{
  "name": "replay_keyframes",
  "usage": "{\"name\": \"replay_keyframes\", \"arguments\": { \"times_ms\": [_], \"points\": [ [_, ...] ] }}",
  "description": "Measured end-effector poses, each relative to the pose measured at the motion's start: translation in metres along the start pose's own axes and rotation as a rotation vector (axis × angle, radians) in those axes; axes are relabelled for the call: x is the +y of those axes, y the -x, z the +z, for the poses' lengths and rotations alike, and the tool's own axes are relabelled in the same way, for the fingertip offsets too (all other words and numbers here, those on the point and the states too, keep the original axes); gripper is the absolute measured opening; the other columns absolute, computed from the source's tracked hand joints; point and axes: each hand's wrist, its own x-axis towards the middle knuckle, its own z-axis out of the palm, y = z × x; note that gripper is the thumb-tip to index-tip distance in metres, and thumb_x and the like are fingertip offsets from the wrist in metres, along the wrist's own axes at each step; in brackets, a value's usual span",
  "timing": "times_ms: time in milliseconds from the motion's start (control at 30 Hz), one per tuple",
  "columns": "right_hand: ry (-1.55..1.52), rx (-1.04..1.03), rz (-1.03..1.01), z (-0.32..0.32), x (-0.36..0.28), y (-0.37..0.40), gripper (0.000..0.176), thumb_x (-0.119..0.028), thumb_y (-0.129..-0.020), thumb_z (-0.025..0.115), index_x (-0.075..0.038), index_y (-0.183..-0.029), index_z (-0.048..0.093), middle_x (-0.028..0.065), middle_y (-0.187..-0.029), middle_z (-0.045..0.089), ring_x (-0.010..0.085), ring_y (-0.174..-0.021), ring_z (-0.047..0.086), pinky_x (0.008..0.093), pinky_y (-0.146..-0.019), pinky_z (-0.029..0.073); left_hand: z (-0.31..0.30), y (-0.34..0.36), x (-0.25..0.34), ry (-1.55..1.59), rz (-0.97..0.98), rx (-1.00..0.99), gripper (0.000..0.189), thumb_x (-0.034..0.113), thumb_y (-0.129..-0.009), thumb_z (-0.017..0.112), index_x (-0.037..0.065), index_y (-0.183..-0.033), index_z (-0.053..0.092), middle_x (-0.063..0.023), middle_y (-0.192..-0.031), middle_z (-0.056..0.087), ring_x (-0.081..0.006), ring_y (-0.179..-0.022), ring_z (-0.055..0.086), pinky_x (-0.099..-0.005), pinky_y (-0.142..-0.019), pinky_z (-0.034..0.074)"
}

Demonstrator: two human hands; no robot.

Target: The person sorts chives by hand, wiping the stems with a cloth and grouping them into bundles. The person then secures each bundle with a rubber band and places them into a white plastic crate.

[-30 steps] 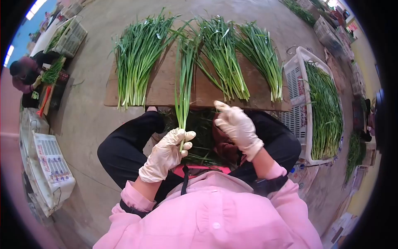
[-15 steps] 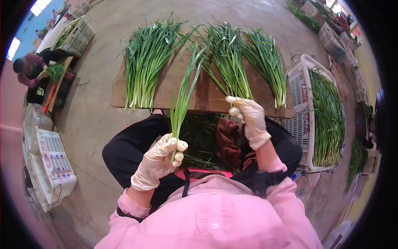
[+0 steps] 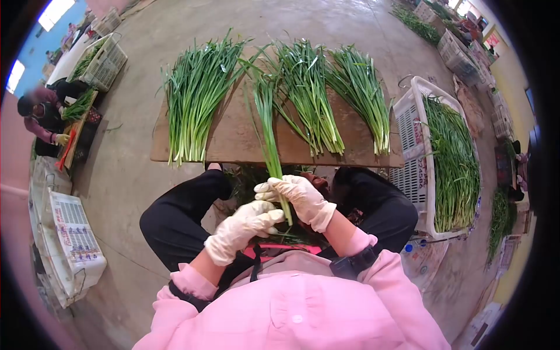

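Observation:
A small bunch of garlic chives (image 3: 268, 125) slants up from my hands, its leaf tips over the board. My gloved right hand (image 3: 303, 201) is closed round the pale stalks just below the board's front edge. Lower down, my gloved left hand (image 3: 242, 230) has its bent fingers pressed together at the cut ends of the same stalks; its fingertips are partly hidden. On the wooden board (image 3: 233, 146) lie a large pile of chives (image 3: 195, 105) at the left, a middle pile (image 3: 309, 99) and a right pile (image 3: 364, 99).
A white plastic crate (image 3: 417, 146) full of chives (image 3: 449, 169) stands right of the board. White crates (image 3: 79, 233) are at the left. A co-worker (image 3: 44, 116) sits at a small board farther left. Loose greens lie below my hands, between my knees.
My right hand has come left and down and taken hold of the stalks. My left hand has shifted right to their lower ends. The bunch moved right; the view shifted slightly.

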Motion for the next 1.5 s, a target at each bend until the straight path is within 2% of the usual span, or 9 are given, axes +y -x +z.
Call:
{"name": "replay_keyframes", "arguments": {
  "times_ms": [133,333,400,733,1000,1067,1200,1267,1500],
  "points": [
    [0.123,0.012,-0.115,0.001,-0.004,0.012,0.031,-0.03,-0.103,0.056,-0.001,-0.106,0.069,0.0047,-0.097,0.073,0.0083,-0.077,0.064,0.0215,-0.072,0.049,-0.034,-0.01,0.015,-0.277,0.265,0.338,0.042,0.05,-0.096,0.062,0.007,-0.095,0.06,0.0022,-0.08,0.056,-0.0068,-0.07,0.049,-0.0225,-0.062,0.041],
    [0.188,-0.093,-0.064,0.021,-0.009,0.025,0.024,-0.028,-0.102,0.058,-0.004,-0.105,0.066,0.0016,-0.09,0.071,0.0042,-0.069,0.059,0.0186,-0.066,0.046,-0.026,-0.016,0.065,0.108,0.218,0.127,0.031,0.036,-0.1,0.061,0.007,-0.102,0.072,0.0032,-0.082,0.063,-0.0031,-0.062,0.04,-0.0199,-0.055,0.031],
    [0.142,-0.059,-0.116,0.009,-0.002,0.027,0.023,-0.028,-0.102,0.058,-0.006,-0.103,0.066,-0.0001,-0.085,0.068,0.0043,-0.064,0.057,0.02,-0.061,0.045,-0.032,-0.018,0.078,0.04,0.425,0.156,0.029,0.035,-0.1,0.059,0.008,-0.1,0.071,0.0035,-0.081,0.063,-0.0027,-0.062,0.04,-0.0196,-0.054,0.03],
    [0.229,0.165,-0.088,-0.047,0.011,0.046,0.022,-0.023,-0.103,0.058,-0.005,-0.095,0.068,-0.0004,-0.081,0.067,0.0061,-0.061,0.057,0.0214,-0.061,0.045,-0.084,-0.099,0.12,-0.25,0.924,0.461,0.013,0.022,-0.098,0.067,0.01,-0.102,0.067,0.0084,-0.087,0.058,-0.0014,-0.073,0.047,-0.019,-0.064,0.039],
    [0.386,0.251,-0.32,-0.044,-0.01,0.044,0.026,-0.013,-0.101,0.058,-0.002,-0.125,0.062,-0.0013,-0.094,0.064,0.0066,-0.081,0.058,0.0217,-0.077,0.047,-0.072,-0.096,0.132,-0.136,0.65,0.295,0.018,0.026,-0.096,0.069,0.01,-0.104,0.065,0.007,-0.083,0.059,-0.0042,-0.071,0.049,-0.021,-0.065,0.041],
    [1.03,0.418,-0.711,-0.043,-0.02,0.032,0.038,-0.022,-0.098,0.064,-0.011,-0.134,0.059,0.0042,-0.099,0.067,0.0108,-0.087,0.063,0.0283,-0.082,0.051,-0.037,-0.063,0.139,-0.025,0.455,0.259,0.021,0.031,-0.096,0.069,0.01,-0.102,0.067,0.0057,-0.081,0.06,-0.0053,-0.069,0.049,-0.0226,-0.064,0.041],
    [0.683,0.392,-0.674,-0.003,-0.023,0.009,0.033,-0.032,-0.101,0.06,-0.006,-0.122,0.065,0.0043,-0.091,0.067,0.0094,-0.069,0.062,0.0275,-0.067,0.051,-0.018,-0.073,0.111,-0.002,0.377,0.077,0.031,0.039,-0.093,0.07,0.008,-0.097,0.068,0.0038,-0.077,0.06,-0.0079,-0.06,0.05,-0.0241,-0.058,0.042],
    [0.475,0.224,-0.272,-0.002,-0.025,0.019,0.032,-0.032,-0.103,0.056,-0.005,-0.118,0.065,0.0027,-0.083,0.067,0.0079,-0.058,0.059,0.0256,-0.058,0.048,-0.011,-0.079,0.094,0.053,0.429,0.075,0.034,0.041,-0.096,0.065,0.008,-0.097,0.07,0.0041,-0.073,0.056,-0.007,-0.064,0.048,-0.0244,-0.059,0.04],
    [0.976,0.38,-0.458,0.021,-0.014,0.019,0.014,-0.017,-0.1,0.053,-0.008,-0.101,0.065,0.0056,-0.076,0.071,0.0149,-0.051,0.063,0.0311,-0.051,0.049,0.017,-0.076,0.064,0.276,0.605,0.596,0.055,0.037,-0.087,0.078,0.006,-0.118,0.044,-0.0029,-0.092,0.055,-0.0105,-0.075,0.053,-0.028,-0.066,0.047]
  ]
}}
